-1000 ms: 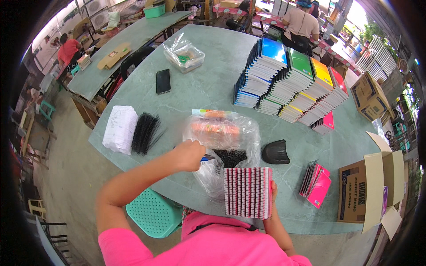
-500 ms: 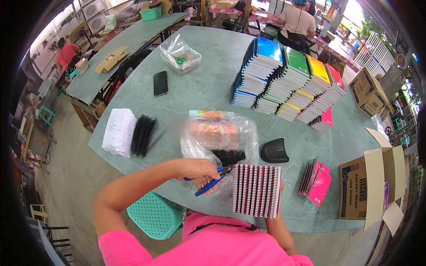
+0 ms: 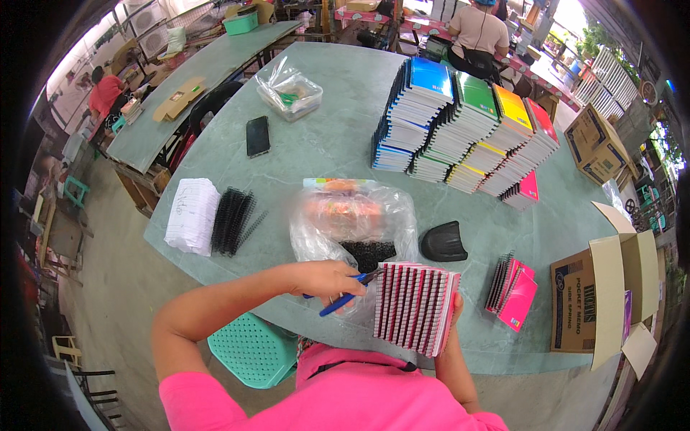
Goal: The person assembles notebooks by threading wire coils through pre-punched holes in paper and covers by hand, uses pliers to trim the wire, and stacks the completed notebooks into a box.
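Observation:
My left hand (image 3: 328, 281) grips blue-handled pliers (image 3: 346, 294), their tip touching the left side of a stack of pink spiral notebooks (image 3: 415, 307). My right hand (image 3: 455, 307) holds that stack upright from its right side, at the table's near edge; only the fingers show. Just beyond lie a clear plastic bag (image 3: 356, 219) with orange things inside and a heap of black spiral coils (image 3: 367, 253).
On the green table (image 3: 330, 136): a black curved case (image 3: 443, 243), loose pink notebooks (image 3: 512, 286), tall stacks of colourful notebooks (image 3: 467, 129), a phone (image 3: 257, 136), white paper (image 3: 191, 215), black coils (image 3: 231, 220), an open carton (image 3: 602, 294). A seated person (image 3: 480, 36) is at the far side. A teal stool (image 3: 251, 348) is below.
My left hand came away from the plastic bag holding the blue pliers and brought them to the notebook stack's edge. The stack has tilted slightly.

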{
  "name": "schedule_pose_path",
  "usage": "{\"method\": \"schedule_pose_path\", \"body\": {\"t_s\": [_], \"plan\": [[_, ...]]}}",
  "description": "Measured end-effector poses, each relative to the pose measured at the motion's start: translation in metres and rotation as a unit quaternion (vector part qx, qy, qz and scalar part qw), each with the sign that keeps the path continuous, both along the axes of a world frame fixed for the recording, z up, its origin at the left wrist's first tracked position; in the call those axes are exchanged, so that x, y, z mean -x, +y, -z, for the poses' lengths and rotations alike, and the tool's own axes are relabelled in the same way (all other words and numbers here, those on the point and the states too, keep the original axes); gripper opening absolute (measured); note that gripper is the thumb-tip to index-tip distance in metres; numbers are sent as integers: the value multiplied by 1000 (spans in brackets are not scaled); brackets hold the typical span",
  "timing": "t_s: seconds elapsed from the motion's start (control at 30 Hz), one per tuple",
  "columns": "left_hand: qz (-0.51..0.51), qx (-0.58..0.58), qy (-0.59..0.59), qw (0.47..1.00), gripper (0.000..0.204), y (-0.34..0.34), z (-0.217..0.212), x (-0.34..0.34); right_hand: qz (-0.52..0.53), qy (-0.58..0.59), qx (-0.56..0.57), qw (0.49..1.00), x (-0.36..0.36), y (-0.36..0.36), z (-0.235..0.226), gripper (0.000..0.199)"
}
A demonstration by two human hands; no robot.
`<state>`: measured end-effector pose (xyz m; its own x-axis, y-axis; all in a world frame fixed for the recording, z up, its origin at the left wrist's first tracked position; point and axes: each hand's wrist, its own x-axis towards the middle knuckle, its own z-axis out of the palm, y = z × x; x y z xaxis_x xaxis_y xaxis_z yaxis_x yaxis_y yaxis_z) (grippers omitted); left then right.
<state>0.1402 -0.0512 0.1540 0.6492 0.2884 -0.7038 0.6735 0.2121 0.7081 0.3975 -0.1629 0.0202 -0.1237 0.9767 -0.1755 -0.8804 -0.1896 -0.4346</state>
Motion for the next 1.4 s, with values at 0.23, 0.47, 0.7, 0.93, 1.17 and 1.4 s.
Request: {"method": "schedule_pose_path", "body": {"t_s": [0.23,0.47,0.7,0.93,1.17,1.4], "plan": [[21,-273,45,961,38,-19,11,-10,-20,5,-13,1000,1,-1,-3,71],[-80,101,-35,991,35,-5,1,-6,-19,5,-17,1000,0,-2,0,69],[-13,-122,-10,992,36,-9,8,-14,-2,-12,17,1000,7,0,-11,74],[-25,14,-45,999,40,-4,-1,-12,3,-11,31,999,5,-2,-10,71],[93,-155,-9,984,42,-3,-6,-22,-7,-4,21,1000,13,0,-22,72],[-15,19,-36,999,43,-4,-7,-16,-20,-5,26,999,3,-2,-6,71]]}}
